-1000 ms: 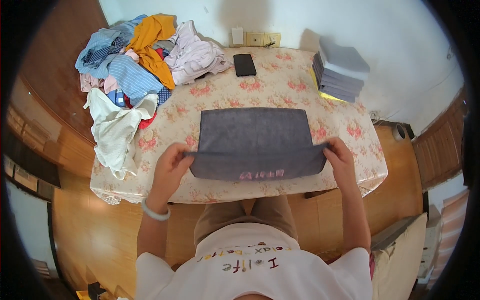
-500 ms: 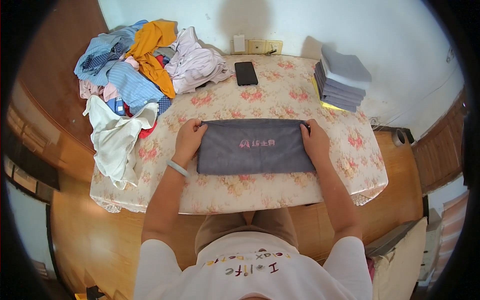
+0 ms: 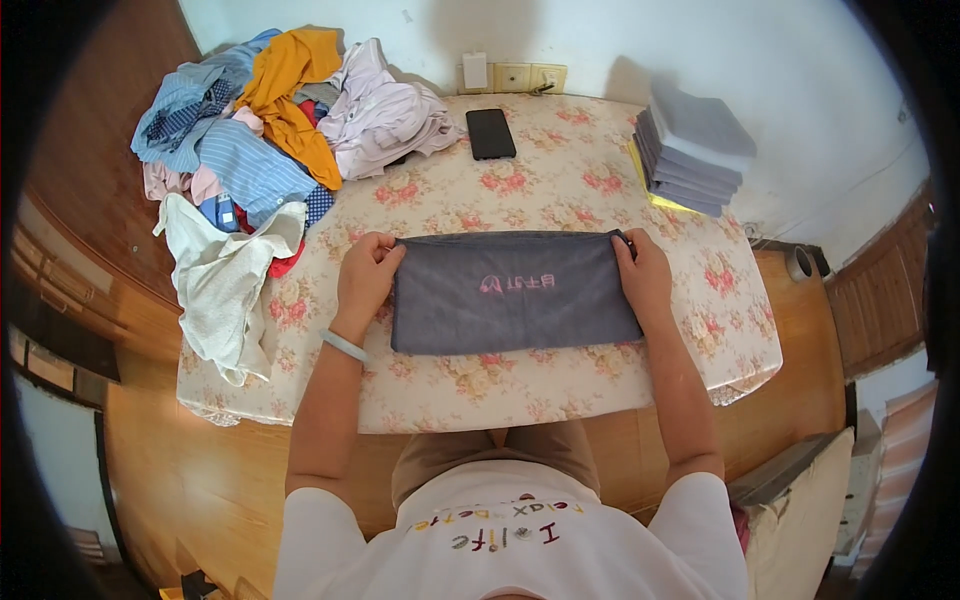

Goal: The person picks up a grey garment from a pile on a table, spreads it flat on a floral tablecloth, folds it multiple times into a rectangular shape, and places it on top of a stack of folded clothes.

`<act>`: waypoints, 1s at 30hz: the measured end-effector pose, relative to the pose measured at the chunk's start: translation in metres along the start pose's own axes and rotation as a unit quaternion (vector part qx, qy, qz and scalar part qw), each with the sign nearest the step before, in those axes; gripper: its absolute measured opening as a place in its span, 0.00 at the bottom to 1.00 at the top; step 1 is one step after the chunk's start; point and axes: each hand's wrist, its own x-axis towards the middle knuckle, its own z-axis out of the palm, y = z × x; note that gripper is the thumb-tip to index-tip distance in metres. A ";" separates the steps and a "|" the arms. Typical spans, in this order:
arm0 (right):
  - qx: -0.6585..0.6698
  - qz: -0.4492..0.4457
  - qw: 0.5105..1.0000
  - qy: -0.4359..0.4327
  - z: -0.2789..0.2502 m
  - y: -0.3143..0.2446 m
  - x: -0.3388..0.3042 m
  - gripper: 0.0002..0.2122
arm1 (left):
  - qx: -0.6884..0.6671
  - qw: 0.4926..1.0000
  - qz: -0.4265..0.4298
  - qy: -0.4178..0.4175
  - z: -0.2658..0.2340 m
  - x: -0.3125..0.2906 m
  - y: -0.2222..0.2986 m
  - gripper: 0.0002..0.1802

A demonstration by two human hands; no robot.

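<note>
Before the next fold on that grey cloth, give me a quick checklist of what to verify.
1. Left hand on the left end of the grey cloth: ok.
2. Right hand on the right end: ok.
3. Cloth flat on the flowered table, edges roughly lined up: ok.
4. Black phone apart from the cloth: ok.
5. Stack of folded grey cloths standing neat at the far right: ok.
6. Layers underneath smooth: cannot tell.
</note>
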 end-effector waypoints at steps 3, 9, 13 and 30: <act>-0.017 -0.015 1.000 0.011 0.003 0.008 0.001 0.10 | 0.010 1.000 0.011 0.014 0.001 0.000 0.003 0.11; -0.025 0.023 0.999 -0.011 0.000 -0.001 -0.002 0.11 | 0.105 0.994 0.022 0.027 -0.001 -0.009 0.016 0.11; -0.042 0.007 0.999 0.032 -0.006 0.005 -0.001 0.11 | 0.203 0.976 0.058 0.053 -0.003 -0.018 0.031 0.14; -0.129 -0.317 0.919 -0.194 0.018 -0.033 -0.041 0.31 | 0.365 0.871 0.265 -0.194 0.043 -0.064 0.059 0.38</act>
